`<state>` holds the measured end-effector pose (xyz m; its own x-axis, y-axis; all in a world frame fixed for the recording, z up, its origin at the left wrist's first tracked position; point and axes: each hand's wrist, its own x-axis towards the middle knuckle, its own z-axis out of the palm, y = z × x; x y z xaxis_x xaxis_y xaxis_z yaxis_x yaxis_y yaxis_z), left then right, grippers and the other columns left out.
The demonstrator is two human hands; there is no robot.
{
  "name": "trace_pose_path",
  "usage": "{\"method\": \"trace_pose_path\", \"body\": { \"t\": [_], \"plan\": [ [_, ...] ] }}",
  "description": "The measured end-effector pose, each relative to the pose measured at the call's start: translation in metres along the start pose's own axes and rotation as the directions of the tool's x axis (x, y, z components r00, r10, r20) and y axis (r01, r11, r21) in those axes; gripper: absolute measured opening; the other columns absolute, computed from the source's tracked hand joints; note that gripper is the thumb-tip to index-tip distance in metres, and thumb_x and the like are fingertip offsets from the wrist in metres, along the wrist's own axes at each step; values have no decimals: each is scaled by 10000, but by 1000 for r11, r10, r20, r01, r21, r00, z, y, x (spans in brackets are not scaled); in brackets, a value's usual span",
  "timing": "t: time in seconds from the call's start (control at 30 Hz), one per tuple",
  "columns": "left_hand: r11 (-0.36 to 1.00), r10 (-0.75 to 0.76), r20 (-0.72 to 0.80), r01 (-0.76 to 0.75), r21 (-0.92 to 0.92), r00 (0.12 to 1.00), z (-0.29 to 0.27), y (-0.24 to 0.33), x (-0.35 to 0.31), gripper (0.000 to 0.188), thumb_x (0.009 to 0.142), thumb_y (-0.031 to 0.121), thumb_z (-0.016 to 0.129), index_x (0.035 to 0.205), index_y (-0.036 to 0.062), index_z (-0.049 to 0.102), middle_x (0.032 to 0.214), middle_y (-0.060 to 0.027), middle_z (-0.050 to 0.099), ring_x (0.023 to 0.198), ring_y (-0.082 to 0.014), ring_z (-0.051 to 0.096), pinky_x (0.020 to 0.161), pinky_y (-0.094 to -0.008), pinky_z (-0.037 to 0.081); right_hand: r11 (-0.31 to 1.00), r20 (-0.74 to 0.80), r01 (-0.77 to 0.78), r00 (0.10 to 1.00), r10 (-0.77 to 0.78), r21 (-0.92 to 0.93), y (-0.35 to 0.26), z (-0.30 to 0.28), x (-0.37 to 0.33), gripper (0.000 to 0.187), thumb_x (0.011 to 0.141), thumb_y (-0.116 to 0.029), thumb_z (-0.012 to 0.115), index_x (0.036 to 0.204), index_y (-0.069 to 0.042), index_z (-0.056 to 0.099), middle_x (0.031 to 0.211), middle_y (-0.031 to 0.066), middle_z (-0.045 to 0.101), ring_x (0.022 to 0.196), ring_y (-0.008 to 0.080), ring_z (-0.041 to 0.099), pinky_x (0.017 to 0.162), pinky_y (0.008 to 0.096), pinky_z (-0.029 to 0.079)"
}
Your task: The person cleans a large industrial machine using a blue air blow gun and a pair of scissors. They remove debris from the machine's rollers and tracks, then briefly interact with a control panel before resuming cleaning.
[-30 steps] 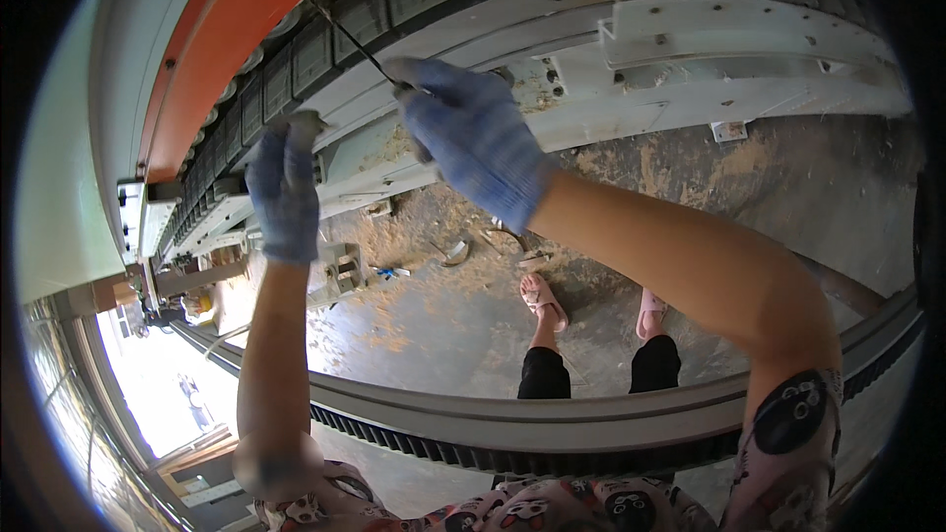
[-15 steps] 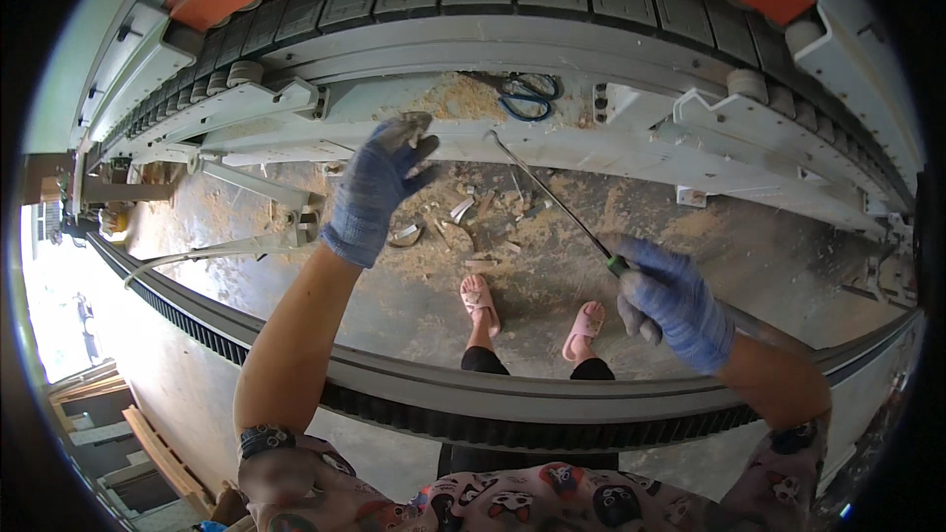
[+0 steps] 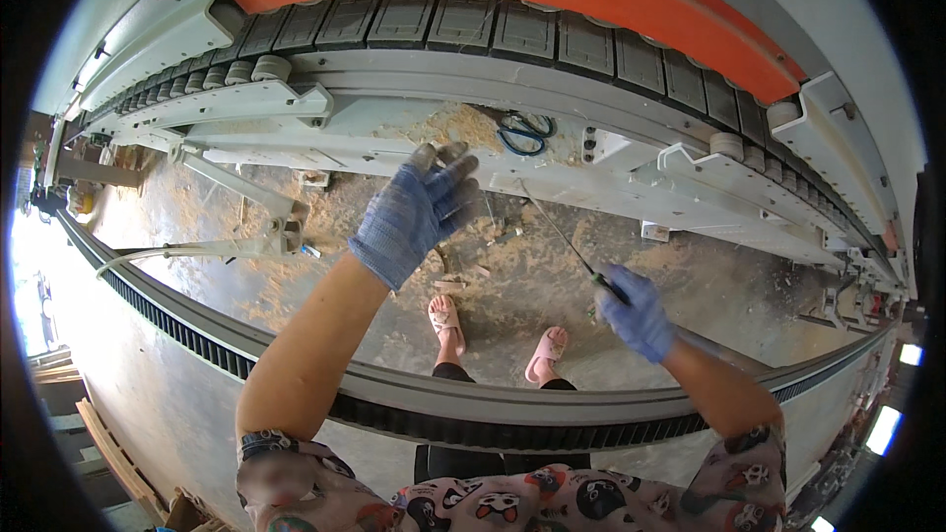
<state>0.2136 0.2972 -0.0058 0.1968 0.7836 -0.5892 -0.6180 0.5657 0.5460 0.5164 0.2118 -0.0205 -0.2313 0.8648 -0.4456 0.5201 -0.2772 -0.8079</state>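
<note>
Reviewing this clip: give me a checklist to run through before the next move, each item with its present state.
1. Tool held: ok; the right hand grips the thin-shafted hand tool.
2. Left hand free: ok; it is open, with nothing visible in it.
3. Ledge clear: not ok; blue-handled scissors lie there beside sawdust.
4. Feet covered: not ok; open-toed pink sandals.
5. Floor clear: not ok; wood scraps lie near the sandals.
6. Padded conveyor chain stopped: cannot tell.
</note>
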Motion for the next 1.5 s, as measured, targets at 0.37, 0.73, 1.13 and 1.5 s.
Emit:
{"method": "trace_pose_path", "body": {
  "t": [0.37, 0.73, 1.13, 1.5],
  "plan": [
    [910, 350, -437, -411, -51, 829, -62, 71, 12, 114, 878, 259, 630, 944, 178, 586, 812, 65, 613, 639, -45, 571, 555, -231, 530, 592, -60, 220, 907, -416, -775, 6, 115, 289, 365, 878, -178, 454, 1233, -182, 535, 1003, 135, 653, 896, 325, 624, 816, 420, 472],
    [940, 220, -346, -293, -175, 912, -72, 82, 6, 330, 894, 458, 542, 1055, 171, 578, 1023, 16, 634, 771, -97, 555, 697, -284, 521, 663, -196, 340, 778, -597, -667, -56, 167, 305, 342, 842, -238, 564, 1166, -128, 585, 1155, 141, 594, 1069, 321, 553, 948, 448, 402],
    [953, 68, 456, 78, -293, 887, 44, 112, -167, 604, 863, 574, 490, 1298, 156, 453, 1317, -100, 466, 1144, -247, 489, 982, -432, 394, 628, -393, 672, 495, -775, -393, -287, 65, -43, 435, 740, -312, 729, 1086, -73, 619, 1009, 128, 621, 929, 292, 597, 858, 373, 450],
    [976, 127, 640, 19, -217, 758, 196, 5, -473, 806, 780, 632, 562, 1384, 141, 351, 1383, -100, 402, 1261, -276, 395, 1065, -496, 286, 273, -153, 821, 226, -962, -501, -371, 1, -329, 210, 710, -260, 726, 839, -107, 660, 754, 52, 619, 687, 230, 560, 741, 345, 425]
  ]
}}
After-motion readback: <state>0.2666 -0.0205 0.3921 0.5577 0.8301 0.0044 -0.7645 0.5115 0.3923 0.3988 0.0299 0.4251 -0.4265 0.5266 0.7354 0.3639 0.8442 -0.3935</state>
